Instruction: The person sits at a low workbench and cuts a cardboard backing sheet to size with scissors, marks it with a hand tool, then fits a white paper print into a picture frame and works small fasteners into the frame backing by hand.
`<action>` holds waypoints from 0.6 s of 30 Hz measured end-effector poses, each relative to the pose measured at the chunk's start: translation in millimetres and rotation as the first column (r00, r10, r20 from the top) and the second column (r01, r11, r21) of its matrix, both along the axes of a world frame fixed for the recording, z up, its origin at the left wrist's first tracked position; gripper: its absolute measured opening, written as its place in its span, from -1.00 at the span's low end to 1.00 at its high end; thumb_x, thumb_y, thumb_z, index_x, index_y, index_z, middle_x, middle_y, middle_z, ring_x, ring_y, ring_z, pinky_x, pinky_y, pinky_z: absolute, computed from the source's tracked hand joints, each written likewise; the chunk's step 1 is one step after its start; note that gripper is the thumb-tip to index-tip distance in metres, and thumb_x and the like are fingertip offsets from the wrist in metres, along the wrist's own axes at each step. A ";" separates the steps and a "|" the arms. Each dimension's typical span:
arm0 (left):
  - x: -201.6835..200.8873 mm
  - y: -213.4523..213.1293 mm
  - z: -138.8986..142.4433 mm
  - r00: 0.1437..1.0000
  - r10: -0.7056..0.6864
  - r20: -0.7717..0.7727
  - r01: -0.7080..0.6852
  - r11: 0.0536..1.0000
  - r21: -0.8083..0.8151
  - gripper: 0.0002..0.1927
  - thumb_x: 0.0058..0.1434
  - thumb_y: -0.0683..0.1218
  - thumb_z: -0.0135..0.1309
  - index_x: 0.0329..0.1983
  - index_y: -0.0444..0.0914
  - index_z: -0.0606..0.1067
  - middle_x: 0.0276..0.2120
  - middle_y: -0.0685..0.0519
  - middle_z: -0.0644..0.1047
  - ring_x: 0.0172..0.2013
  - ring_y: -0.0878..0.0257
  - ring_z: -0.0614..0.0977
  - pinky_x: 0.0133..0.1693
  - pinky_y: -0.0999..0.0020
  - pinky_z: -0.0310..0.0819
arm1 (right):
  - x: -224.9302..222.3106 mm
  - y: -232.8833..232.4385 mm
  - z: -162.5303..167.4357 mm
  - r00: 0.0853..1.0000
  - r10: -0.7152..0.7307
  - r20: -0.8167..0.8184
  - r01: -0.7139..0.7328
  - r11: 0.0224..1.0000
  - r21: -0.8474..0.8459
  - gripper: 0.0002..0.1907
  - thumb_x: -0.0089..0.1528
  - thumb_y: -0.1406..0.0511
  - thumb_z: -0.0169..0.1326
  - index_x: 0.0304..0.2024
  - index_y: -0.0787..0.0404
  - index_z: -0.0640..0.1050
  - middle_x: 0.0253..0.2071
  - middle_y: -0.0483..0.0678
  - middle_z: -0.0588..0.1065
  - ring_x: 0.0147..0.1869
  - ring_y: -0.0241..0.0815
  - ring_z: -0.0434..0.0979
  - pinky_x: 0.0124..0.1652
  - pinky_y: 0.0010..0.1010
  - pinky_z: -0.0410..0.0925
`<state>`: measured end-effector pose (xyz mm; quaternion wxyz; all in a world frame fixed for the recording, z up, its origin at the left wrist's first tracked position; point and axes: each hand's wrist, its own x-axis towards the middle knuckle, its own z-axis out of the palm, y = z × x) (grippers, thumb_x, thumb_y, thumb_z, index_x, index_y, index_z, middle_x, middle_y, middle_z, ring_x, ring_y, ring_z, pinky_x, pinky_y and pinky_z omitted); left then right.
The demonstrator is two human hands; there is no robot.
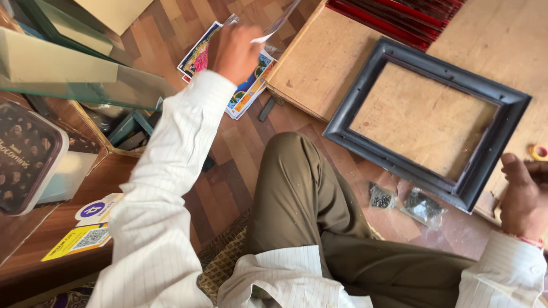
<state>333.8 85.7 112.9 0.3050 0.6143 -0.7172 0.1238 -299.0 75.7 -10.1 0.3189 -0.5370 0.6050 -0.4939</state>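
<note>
a thin clear sheet (278, 24) is pinched between the fingers of the left hand (235, 51), raised at the far middle of the scene above a stack of colourful printed pictures (246, 85) lying on the wood-patterned floor (228, 171). the right hand (522, 197) is seen at the right edge, fingers curled loosely by the near right corner of an empty black picture frame (428, 120); whether the frame is actually touched cannot be told. the frame is laid on a plywood board (319, 63), with red-edged frames (411, 14) stacked at the far side. between the frame and the bent knee in olive trousers (297, 194), two small clear bags (405, 202) filled with small dark bits are set on the floor. a yellow tape roll (538, 152) is seen at the far right. on the left, glass panes (74, 74) are leaned in the way, and a plastic tub (28, 159) with a dark printed lid is placed on a wooden counter (51, 228) beside stickers (85, 228); its contents are hidden
</note>
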 end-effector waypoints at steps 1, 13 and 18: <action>-20.5 -2.1 22.8 0.997 -0.082 0.017 0.082 0.996 -0.031 -0.92 0.25 -0.15 0.18 -0.32 -0.26 0.57 -0.31 -0.14 0.59 -0.25 -0.20 0.60 -0.23 -0.08 0.45 | 6.6 6.6 11.5 1.000 -0.021 0.006 0.021 0.999 0.032 -0.72 0.39 0.27 0.31 -0.26 0.22 0.47 -0.27 -0.09 0.54 -0.31 -0.35 0.44 -0.29 -0.51 0.28; -393.5 -62.4 163.0 0.642 -0.755 -0.135 0.762 0.647 0.003 -0.78 0.30 -0.03 0.28 -0.14 -0.28 0.61 -0.36 -0.04 0.64 -0.38 0.15 0.69 -0.31 0.29 0.53 | -4.1 58.0 87.1 0.963 0.037 0.266 0.015 0.981 -0.192 -0.72 0.16 0.42 0.30 -0.57 0.25 0.46 -0.64 -0.23 0.35 -0.57 -0.42 0.25 -0.53 -0.51 0.10; -519.2 -62.3 176.7 0.361 -0.924 -0.127 0.927 0.370 -0.058 -0.85 0.24 -0.13 0.27 -0.18 -0.29 0.63 -0.31 0.00 0.69 -0.35 0.17 0.70 -0.29 0.27 0.55 | -62.8 63.6 97.4 0.915 -0.155 0.373 0.282 0.906 -0.314 -0.78 0.14 0.48 0.27 -0.52 0.28 0.49 -0.57 -0.29 0.39 -0.49 -0.50 0.28 -0.48 -0.59 0.13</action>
